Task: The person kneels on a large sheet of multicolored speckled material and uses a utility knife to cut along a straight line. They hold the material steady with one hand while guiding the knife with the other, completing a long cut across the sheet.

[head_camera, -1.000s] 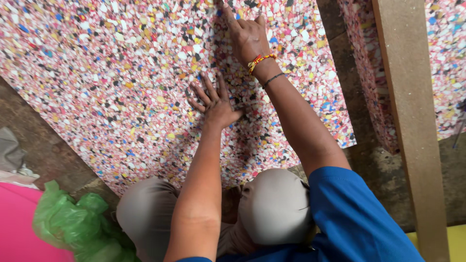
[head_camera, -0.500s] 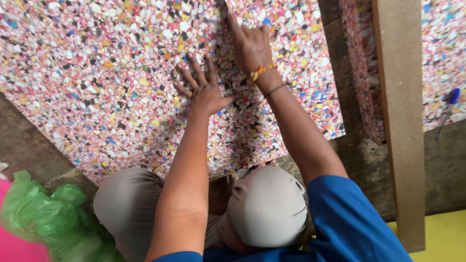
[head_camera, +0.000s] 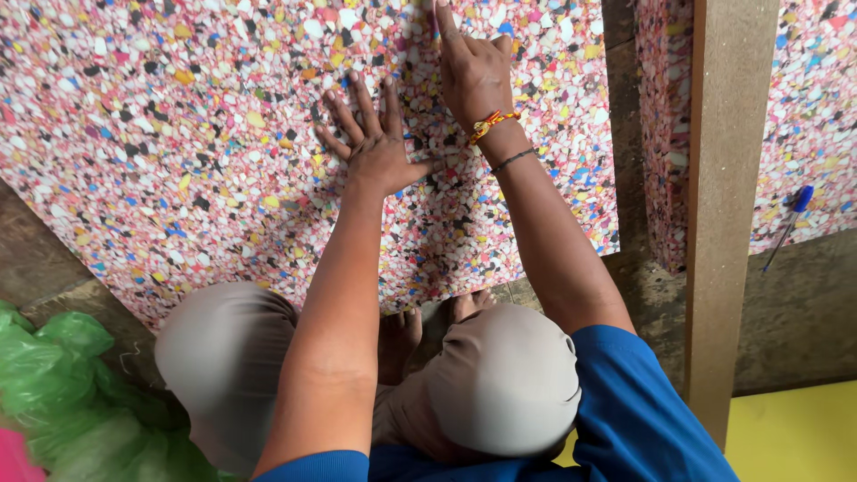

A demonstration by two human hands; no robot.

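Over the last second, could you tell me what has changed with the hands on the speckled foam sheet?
The left hand slid up the multicoloured foam sheet, away from the knees, and now lies flat just beside the right hand. The right hand kept pressing near the sheet's far edge, index finger extended. Nothing was gripped or released. The wooden post, blue pen and green bag look unmoved.

The floor (head_camera: 808,312) is rough, dark concrete. A speckled foam sheet (head_camera: 178,134) lies flat on it, under both hands; the left hand (head_camera: 375,147) presses on it with fingers spread, the right hand (head_camera: 473,71) just beyond with one finger out. Right of the hands a wooden plank (head_camera: 728,196) crosses a second foam sheet (head_camera: 812,98), where a blue pen (head_camera: 790,223) rests at the edge. Near the left elbow lies a green plastic bag (head_camera: 62,393)
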